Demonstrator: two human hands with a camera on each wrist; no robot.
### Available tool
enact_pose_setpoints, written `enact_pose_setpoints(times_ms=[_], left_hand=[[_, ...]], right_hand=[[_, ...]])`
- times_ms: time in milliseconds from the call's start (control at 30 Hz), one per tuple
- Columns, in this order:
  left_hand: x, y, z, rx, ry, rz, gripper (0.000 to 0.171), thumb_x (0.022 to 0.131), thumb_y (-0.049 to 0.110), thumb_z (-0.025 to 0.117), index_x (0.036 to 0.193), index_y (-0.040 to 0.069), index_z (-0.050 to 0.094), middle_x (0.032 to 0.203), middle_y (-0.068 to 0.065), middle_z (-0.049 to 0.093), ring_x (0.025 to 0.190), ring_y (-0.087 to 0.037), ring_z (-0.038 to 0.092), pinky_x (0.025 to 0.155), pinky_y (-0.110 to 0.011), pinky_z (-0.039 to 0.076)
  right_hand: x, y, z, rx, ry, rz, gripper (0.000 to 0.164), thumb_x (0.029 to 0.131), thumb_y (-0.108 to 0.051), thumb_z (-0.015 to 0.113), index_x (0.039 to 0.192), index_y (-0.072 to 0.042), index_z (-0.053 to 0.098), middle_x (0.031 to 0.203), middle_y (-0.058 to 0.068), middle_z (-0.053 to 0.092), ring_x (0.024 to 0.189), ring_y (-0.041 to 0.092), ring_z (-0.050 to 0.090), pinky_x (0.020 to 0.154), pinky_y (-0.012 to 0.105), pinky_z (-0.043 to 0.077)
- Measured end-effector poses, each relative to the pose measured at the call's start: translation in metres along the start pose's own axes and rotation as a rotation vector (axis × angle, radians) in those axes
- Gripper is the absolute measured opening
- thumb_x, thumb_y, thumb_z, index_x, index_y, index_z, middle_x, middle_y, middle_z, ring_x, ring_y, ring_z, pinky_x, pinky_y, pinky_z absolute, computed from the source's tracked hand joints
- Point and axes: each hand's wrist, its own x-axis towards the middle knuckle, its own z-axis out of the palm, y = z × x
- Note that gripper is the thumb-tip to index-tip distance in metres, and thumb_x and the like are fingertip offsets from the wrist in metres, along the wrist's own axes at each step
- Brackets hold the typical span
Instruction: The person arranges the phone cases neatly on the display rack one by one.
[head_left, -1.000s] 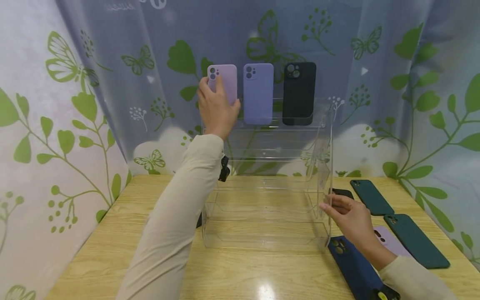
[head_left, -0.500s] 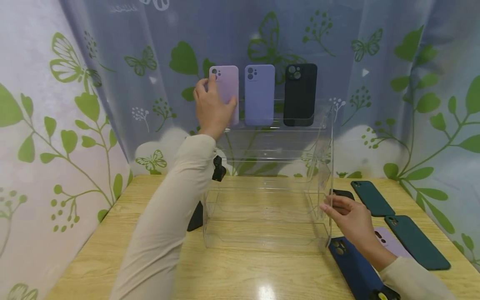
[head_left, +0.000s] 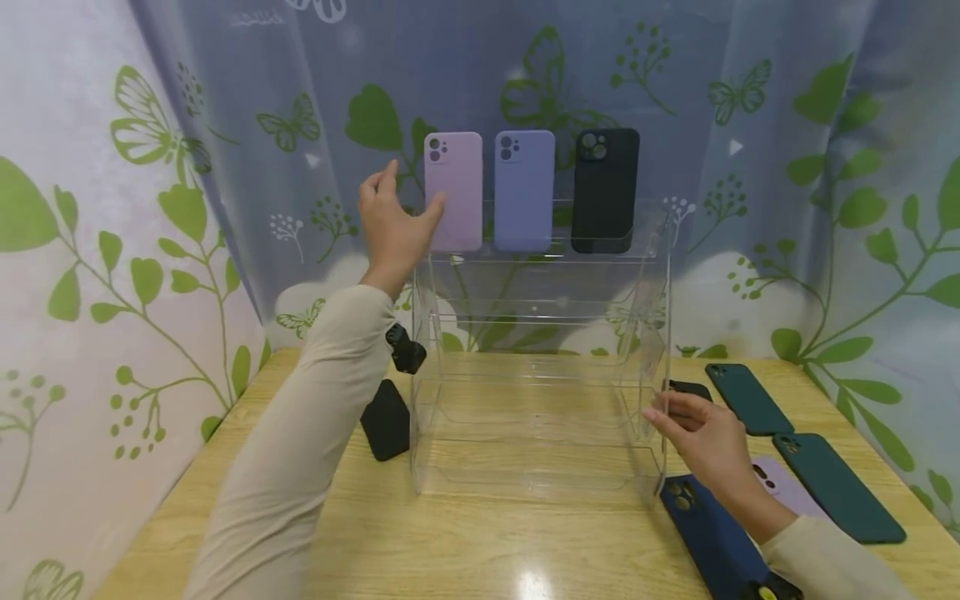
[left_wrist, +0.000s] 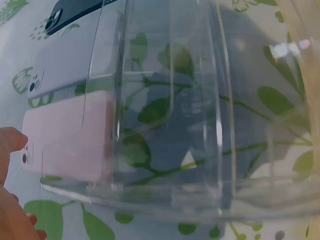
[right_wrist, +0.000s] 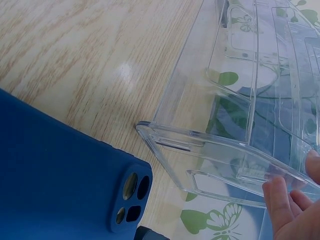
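A clear tiered display stand (head_left: 540,486) stands on the table, with a pink phone case (head_left: 454,192), a lavender phone case (head_left: 524,190) and a black phone case (head_left: 605,190) upright in a row on its top tier. Beside the pink case is my left hand (head_left: 396,229), fingers spread, its thumb overlapping the case's left edge in the head view. In the left wrist view the pink case (left_wrist: 70,137) leans behind the clear front lip. My right hand (head_left: 708,442) pinches the stand's right side panel between thumb and fingers; the right wrist view shows fingertips against the clear panel (right_wrist: 200,137).
On the right of the wooden table (head_left: 465,550) lie a blue phone case (head_left: 708,533), a purple one (head_left: 787,487), two dark green ones (head_left: 750,398) and a dark one (head_left: 692,388), partly hidden. Left of the stand lies a black case (head_left: 386,425). A patterned curtain (head_left: 315,167) hangs behind.
My left hand has let go of the pink case and moved left, uncovering it; the case stays upright on the top tier. My right hand has kept its place on the stand.
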Motion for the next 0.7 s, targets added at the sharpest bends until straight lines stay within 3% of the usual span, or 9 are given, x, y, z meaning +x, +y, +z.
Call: enact_pose_setpoints(times_ms=[333, 700], left_hand=[[-0.016, -0.040, -0.023, -0.058, -0.029, -0.046, 0.076, 0.092, 0.043, 0.062, 0.152, 0.013, 0.027, 0.151, -0.013, 0.025, 0.141, -0.026, 0.025, 0.114, -0.042, 0.028], [-0.047, -0.098, -0.038, 0.002, -0.089, -0.122, 0.076, 0.093, 0.040, 0.060, 0.154, 0.013, 0.023, 0.151, -0.018, 0.021, 0.140, -0.034, 0.023, 0.112, -0.052, 0.025]], right_hand=[[0.001, 0.002, 0.000, 0.002, 0.002, -0.010, 0.063, 0.090, -0.047, 0.062, 0.134, -0.002, 0.055, 0.126, 0.022, 0.061, 0.110, 0.035, 0.062, 0.081, 0.040, 0.056], [0.000, 0.002, 0.001, -0.006, 0.009, -0.008, 0.062, 0.090, -0.048, 0.063, 0.133, -0.003, 0.056, 0.124, 0.021, 0.062, 0.108, 0.034, 0.063, 0.077, 0.036, 0.057]])
